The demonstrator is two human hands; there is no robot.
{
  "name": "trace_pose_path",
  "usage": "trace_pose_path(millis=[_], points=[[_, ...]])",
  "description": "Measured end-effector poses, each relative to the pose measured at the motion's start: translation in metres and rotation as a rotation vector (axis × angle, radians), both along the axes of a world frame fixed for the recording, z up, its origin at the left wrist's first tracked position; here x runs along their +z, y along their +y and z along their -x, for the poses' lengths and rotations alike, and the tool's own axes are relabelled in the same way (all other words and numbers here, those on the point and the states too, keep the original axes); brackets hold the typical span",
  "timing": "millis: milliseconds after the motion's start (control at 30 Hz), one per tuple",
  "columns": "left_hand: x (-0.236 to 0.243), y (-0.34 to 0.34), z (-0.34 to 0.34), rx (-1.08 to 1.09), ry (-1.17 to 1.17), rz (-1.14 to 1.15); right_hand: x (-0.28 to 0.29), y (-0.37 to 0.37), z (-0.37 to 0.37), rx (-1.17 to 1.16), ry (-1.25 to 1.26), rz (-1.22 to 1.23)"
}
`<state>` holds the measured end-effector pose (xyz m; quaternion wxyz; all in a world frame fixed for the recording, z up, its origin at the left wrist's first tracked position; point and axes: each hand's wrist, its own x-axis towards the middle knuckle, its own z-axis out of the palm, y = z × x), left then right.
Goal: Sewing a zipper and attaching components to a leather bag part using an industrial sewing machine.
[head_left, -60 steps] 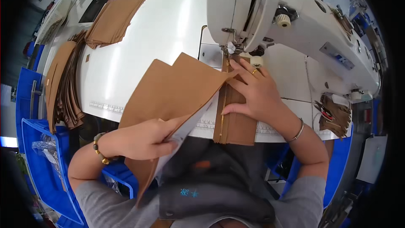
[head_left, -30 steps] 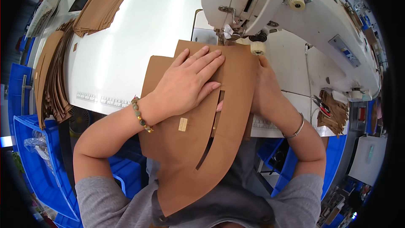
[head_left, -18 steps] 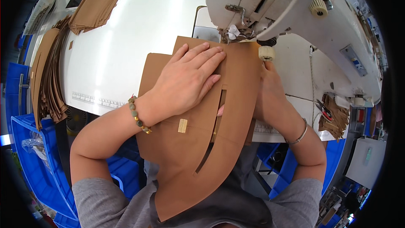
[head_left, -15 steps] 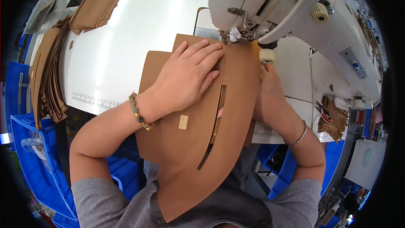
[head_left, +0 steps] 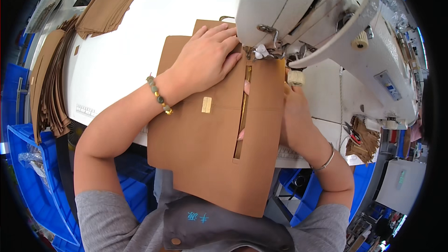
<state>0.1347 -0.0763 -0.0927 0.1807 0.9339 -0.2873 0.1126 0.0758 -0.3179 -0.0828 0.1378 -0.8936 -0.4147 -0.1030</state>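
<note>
My left hand (head_left: 210, 56) lies with spread fingers on a brown panel (head_left: 200, 144), just left of the white sewing machine's needle area (head_left: 249, 53). The panel has a small pale patch (head_left: 206, 105) and a long narrow slot, through which a gold zipper (head_left: 243, 105) shows. The slot's upper end is close beside the presser foot. My right hand (head_left: 294, 116) is at the panel's right edge, its fingers mostly hidden beneath it; pink fingertips show through the slot.
Brown cut pieces form a stack (head_left: 107, 4) at back left and a fanned pile (head_left: 53, 79) at left. Red snips (head_left: 352, 135) lie with brown scraps (head_left: 366, 140) on the right. Blue bins (head_left: 42, 172) stand below the white table's (head_left: 116, 60) edge.
The panel came down over the zipper strip under my left hand, then moved up toward the needle, its slot straightening along the zipper. My left hand moved up with it.
</note>
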Motion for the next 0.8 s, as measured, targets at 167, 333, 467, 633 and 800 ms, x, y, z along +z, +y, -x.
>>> trace_pose_path(millis=[167,333,467,633,800], points=[[0.011,0.006,0.044,-0.109,-0.032,0.053,-0.002,-0.003,0.0,0.007,0.077,-0.019],[0.0,0.005,0.064,-0.127,0.013,-0.008,-0.003,-0.003,0.0,0.006,0.057,0.03],[-0.003,0.007,0.062,-0.152,0.037,-0.023,-0.001,-0.003,0.001,0.006,0.064,0.001],[-0.002,0.01,0.06,-0.172,0.051,-0.04,-0.003,-0.004,0.0,0.007,0.05,0.008],[-0.001,0.011,0.057,-0.197,0.042,-0.062,-0.006,-0.006,0.0,-0.004,0.104,0.015]])
